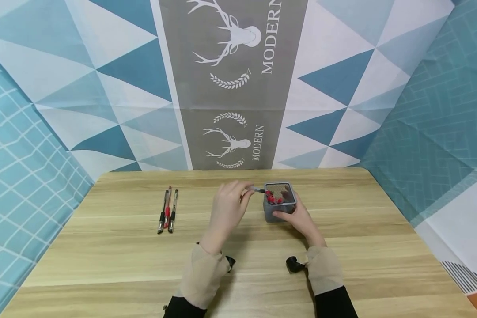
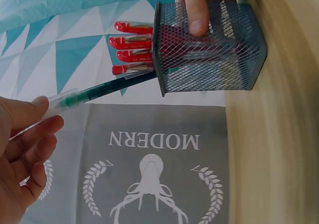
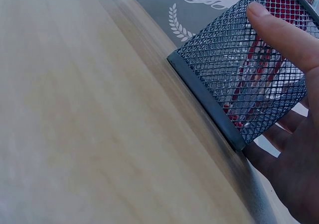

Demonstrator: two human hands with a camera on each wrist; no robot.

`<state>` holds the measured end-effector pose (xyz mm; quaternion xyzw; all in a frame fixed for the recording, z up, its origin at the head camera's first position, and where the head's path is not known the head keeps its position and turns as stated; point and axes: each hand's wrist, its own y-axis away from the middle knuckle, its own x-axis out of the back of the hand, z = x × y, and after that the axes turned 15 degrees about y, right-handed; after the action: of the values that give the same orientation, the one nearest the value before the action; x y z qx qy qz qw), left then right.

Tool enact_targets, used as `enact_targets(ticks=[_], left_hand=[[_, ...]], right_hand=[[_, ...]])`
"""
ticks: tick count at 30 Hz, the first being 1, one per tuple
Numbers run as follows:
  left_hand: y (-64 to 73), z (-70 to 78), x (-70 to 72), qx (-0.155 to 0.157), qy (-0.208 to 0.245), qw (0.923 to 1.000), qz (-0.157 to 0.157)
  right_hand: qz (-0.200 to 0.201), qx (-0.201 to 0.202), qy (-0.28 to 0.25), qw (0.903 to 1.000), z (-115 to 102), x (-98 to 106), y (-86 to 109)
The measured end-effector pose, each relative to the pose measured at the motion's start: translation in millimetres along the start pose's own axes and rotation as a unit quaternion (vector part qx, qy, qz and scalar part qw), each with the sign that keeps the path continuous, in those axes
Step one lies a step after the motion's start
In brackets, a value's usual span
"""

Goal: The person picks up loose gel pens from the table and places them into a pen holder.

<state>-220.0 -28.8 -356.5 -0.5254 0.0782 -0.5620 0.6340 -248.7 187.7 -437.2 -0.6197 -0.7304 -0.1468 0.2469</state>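
Note:
My left hand (image 1: 227, 210) pinches a slim pen (image 2: 107, 89) between thumb and fingers. The pen has a clear end in the fingers, a bit of green, and a dark end that slants to the mouth of the mesh pen holder (image 1: 273, 215). Several red-capped pens (image 2: 130, 42) stick out of that holder, their lengths showing through the mesh. With thumb on the near side and fingers round the right side, my right hand (image 1: 303, 222) grips the holder, which stands upright on the table.
On the left of the wooden table (image 1: 115, 251) lie two black-gripped pens (image 1: 173, 212) and a red pen (image 1: 168, 210), side by side. Behind the table's back edge hangs a patterned cloth (image 1: 230, 97). Black wrist devices (image 1: 294, 265) sit by both cuffs.

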Motion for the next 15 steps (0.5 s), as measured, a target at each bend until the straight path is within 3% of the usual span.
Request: enact_targets(ticks=[7,15], left_hand=[[-16.4,0.1,-3.4,-0.015,-0.023,0.9995,-0.016],[-21.1,1.0,-12.7,0.006,-0.013,0.9995,-0.029]], right_hand=[[-0.002,0.009,0.009,0.9999,0.0,0.7,-1.0],[0.002,0.015,0.005,0.9999,25.2,-4.4,-11.1]])
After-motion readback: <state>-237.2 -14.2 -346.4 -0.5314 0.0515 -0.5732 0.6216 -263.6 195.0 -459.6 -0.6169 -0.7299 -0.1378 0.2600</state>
